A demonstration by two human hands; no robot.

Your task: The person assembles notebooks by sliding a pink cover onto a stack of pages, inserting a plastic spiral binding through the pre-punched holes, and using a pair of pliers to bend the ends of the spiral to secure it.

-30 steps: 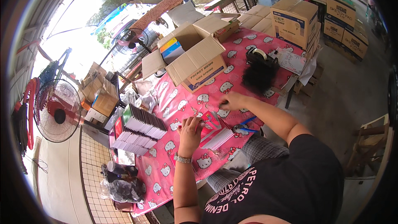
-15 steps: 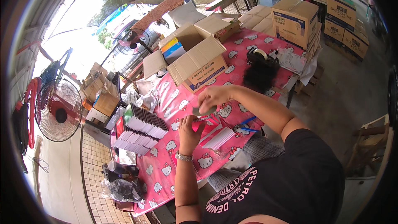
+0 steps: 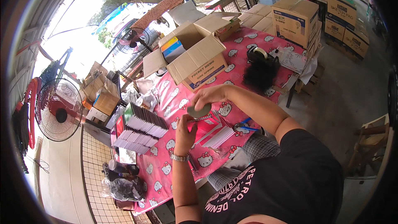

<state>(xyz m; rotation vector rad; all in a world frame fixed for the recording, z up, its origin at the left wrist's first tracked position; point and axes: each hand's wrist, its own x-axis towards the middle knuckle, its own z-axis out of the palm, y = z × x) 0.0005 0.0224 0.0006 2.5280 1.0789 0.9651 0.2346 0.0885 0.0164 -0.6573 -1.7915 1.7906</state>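
My right hand (image 3: 209, 94) is closed on a flat, round grey-green disc (image 3: 200, 111), whose exact kind I cannot make out. It hangs just above the wire-bound edge of a pink spiral notebook (image 3: 205, 127). At the left end of that edge, the thumb and fingers of my left hand (image 3: 184, 133) are closed on the notebook; part of the grip is hidden. Right beside it lies a notebook or stack with white page edges (image 3: 219, 137). A blue-handled tool (image 3: 247, 127) rests on the table close to my body.
Tall stacks of notebooks (image 3: 141, 128) stand left on the pink patterned tablecloth (image 3: 166, 168). Beyond my hands is an open carton (image 3: 203, 68). A tape dispenser (image 3: 258, 54) and a black furry item (image 3: 261, 76) lie at right. Dark plastic bags (image 3: 124, 188) sit at the near left corner.
My right hand has shifted slightly left, and the disc now shows more of its round face. My left hand has moved a little to the left at the notebook's end.
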